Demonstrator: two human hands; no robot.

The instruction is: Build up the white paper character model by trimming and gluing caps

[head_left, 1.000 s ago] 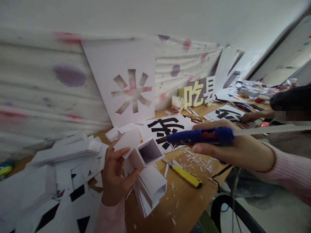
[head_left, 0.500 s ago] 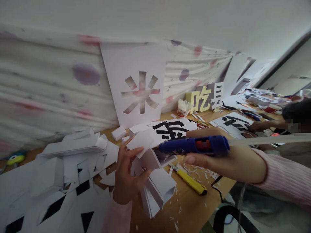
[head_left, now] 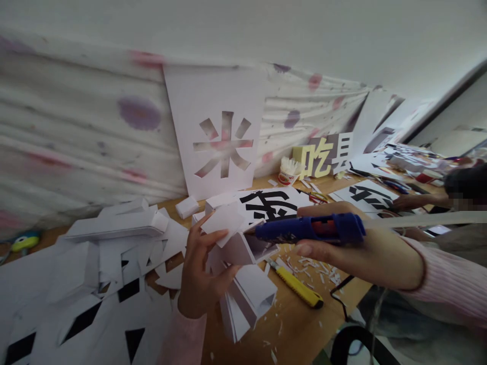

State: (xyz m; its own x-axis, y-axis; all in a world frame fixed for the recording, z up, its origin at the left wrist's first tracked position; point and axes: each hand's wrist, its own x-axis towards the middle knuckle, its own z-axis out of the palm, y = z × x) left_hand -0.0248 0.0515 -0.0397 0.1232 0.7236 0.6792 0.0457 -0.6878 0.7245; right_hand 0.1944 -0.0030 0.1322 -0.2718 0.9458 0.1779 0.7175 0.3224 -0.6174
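My left hand (head_left: pixel 207 263) is closed on a folded white board piece (head_left: pixel 234 248), with thumb and fingers pinching its panels. My right hand (head_left: pixel 357 248) grips a blue hot glue gun (head_left: pixel 304 229), a pale glue stick (head_left: pixel 414 220) running out of its rear. The gun's nozzle points left and lies at the upper edge of the folded piece; whether it touches, I cannot tell. Below my left hand stands another white box-like paper form (head_left: pixel 251 294). A yellow utility knife (head_left: pixel 299 286) rests on the table to the right of it.
White paper cut-outs (head_left: pixel 114 228) are heaped at left. A cut-out board (head_left: pixel 224 86) leans on the curtained wall. Behind my hands lie a sheet with black strokes (head_left: pixel 268 203), a tub of glue sticks (head_left: pixel 288 172) and yellow lettering (head_left: pixel 315 159). Another person's hand (head_left: pixel 409 202) is at right.
The glue gun and my right hand have shifted slightly to the right, along with a small turn of the whole view. My left hand keeps hold of the folded piece.
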